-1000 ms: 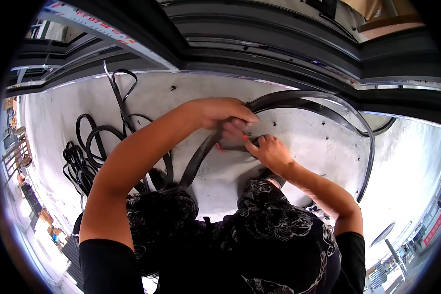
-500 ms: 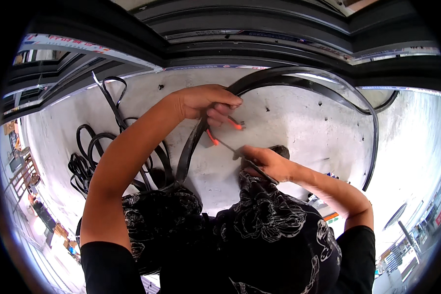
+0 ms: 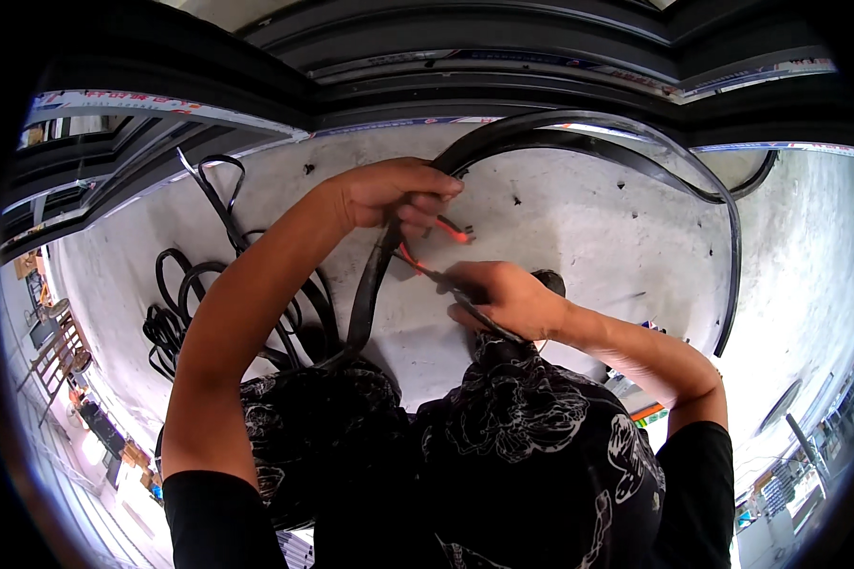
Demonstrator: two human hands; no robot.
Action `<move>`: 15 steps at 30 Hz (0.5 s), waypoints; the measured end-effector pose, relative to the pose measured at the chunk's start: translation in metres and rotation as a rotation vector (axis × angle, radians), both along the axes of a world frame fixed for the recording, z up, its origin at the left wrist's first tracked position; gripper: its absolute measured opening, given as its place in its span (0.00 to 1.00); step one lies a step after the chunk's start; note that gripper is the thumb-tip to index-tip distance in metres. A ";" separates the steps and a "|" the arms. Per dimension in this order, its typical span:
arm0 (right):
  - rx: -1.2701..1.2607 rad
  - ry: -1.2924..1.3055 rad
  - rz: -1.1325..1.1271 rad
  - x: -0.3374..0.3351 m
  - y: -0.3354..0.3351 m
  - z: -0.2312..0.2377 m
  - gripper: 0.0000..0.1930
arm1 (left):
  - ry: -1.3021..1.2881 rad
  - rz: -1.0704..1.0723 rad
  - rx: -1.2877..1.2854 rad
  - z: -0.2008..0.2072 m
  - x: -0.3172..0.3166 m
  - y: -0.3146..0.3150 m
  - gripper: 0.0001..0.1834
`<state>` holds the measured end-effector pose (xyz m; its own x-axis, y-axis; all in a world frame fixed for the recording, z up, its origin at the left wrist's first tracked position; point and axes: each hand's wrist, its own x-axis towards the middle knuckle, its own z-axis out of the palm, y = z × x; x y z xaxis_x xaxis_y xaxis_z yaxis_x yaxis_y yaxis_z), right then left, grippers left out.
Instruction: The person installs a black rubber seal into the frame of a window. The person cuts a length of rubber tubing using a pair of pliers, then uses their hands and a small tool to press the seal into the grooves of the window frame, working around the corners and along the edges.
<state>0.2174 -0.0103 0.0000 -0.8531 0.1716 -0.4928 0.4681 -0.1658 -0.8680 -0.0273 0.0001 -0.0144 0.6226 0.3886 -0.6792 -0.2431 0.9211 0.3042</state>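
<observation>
The left hand grips a black strip running near to far; red pieces jut out on its right. Nearer, the right hand clasps a slim dark tool pointing far-left toward them.

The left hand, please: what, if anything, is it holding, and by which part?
The left hand holds a black strip partway along its length; its grip on the red pieces is unclear.
</observation>
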 end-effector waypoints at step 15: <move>0.211 -0.135 0.052 -0.008 0.005 0.013 0.16 | 0.408 0.070 0.075 0.012 0.017 -0.003 0.13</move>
<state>0.2096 -0.0057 0.0132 -0.7922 0.2404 -0.5609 0.5854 0.0400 -0.8097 -0.0104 -0.0026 -0.0023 0.2787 0.4777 -0.8332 -0.1496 0.8785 0.4536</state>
